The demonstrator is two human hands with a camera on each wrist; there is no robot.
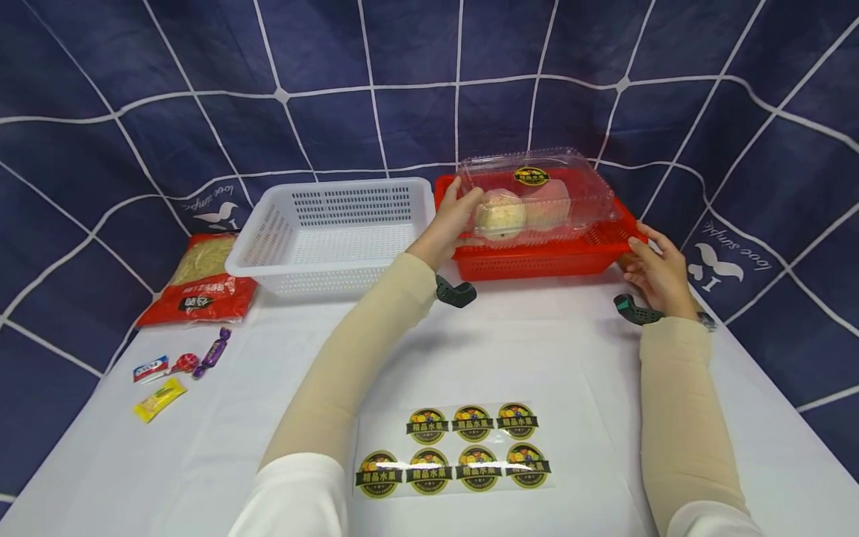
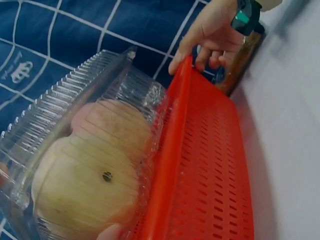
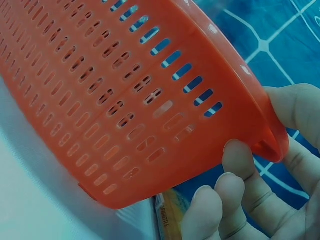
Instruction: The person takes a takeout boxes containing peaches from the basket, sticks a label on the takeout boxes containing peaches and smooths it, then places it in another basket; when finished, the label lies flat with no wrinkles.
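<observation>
A clear plastic fruit box (image 1: 584,179) with a round fruit label on its lid sits tilted at the red basket (image 1: 530,266), overlapping the basket's opening. Inside it lie a pale yellow round fruit (image 2: 80,185) and a pinkish one (image 2: 117,125). My left hand (image 1: 448,222) grips the box by its left end; only fingertips show in the left wrist view. At the basket's right end, my right hand (image 1: 661,274) pinches the rim, thumb over the lip and fingers curled beneath, as the right wrist view shows.
A white basket (image 1: 329,280) stands left of the red one. Farther left are a red bag (image 1: 215,287) and several wrapped candies, one yellow (image 1: 159,399). A sheet of round labels (image 1: 476,468) lies in front. A brownish packet (image 3: 170,212) shows beside the red basket's right end.
</observation>
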